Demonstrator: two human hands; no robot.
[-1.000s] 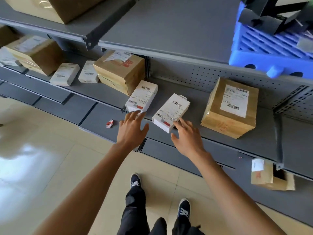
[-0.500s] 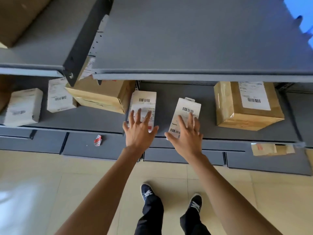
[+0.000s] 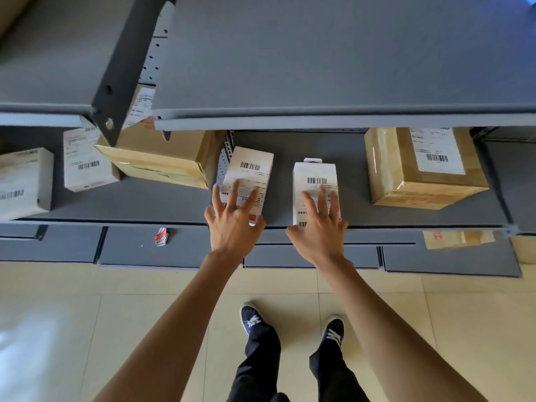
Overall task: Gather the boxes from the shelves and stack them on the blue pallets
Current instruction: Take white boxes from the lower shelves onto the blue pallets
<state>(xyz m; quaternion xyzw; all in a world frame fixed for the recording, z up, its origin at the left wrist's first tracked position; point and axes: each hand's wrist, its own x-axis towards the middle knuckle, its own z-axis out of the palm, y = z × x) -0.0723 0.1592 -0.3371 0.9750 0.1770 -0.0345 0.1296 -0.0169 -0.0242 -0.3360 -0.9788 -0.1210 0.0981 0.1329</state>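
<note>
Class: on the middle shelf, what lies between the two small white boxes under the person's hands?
Nothing: the head view shows bare grey shelf between the left white box and the right white box.

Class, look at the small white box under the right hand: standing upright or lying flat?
Lying flat: the white box rests on the shelf, barcode label facing up.

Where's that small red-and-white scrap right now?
In the head view, the scrap lies on the lowest shelf, left of the left hand and below the big brown box.
</note>
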